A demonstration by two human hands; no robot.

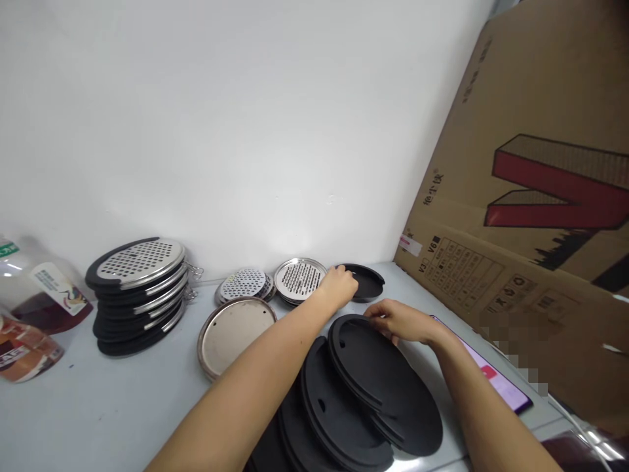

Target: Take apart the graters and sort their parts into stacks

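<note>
My left hand (339, 286) reaches to the back of the pale table (98, 406), its bunched fingers at the edge of a black round frame (366, 282). Just left of that hand lies a perforated steel grater disc (299, 278). My right hand (399, 321) grips the rim of the topmost black round disc (363, 357). That disc lies on several overlapping black discs (339, 419), partly hidden by my forearms.
A stack of black-backed steel graters (137, 295) stands at the left, with a smaller perforated stack (244, 285) and a plain steel disc (230, 335) nearby. Plastic containers (34, 295) sit at far left. A cardboard box (521, 196) leans right, above a tablet (491, 367).
</note>
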